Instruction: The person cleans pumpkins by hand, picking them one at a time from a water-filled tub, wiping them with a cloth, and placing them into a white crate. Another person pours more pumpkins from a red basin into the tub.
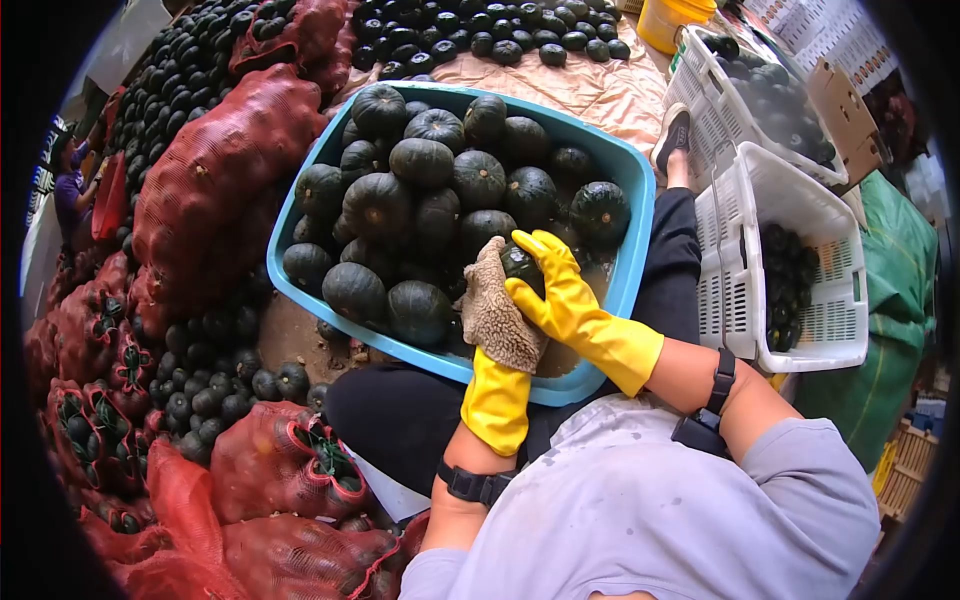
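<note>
A small dark green pumpkin (519, 264) is held between my two hands at the front of a blue tub (632, 262). My right hand (565, 300), in a yellow rubber glove, has its fingers curled round the pumpkin's right side. Over my left hand (497, 350), also in a yellow glove, lies a fuzzy brown cloth (500, 310) that presses on the pumpkin's left side; it hides those fingers. Many more dark green pumpkins (377, 205) are heaped in the tub, and some murky water shows at its right front.
White plastic crates (735, 330) stand on the right, one with dark produce inside. Red mesh sacks (215, 190) and loose pumpkins (205, 400) crowd the left. More pumpkins lie on a sheet (590, 85) behind the tub, near a yellow bucket (668, 25). Another person is at far left.
</note>
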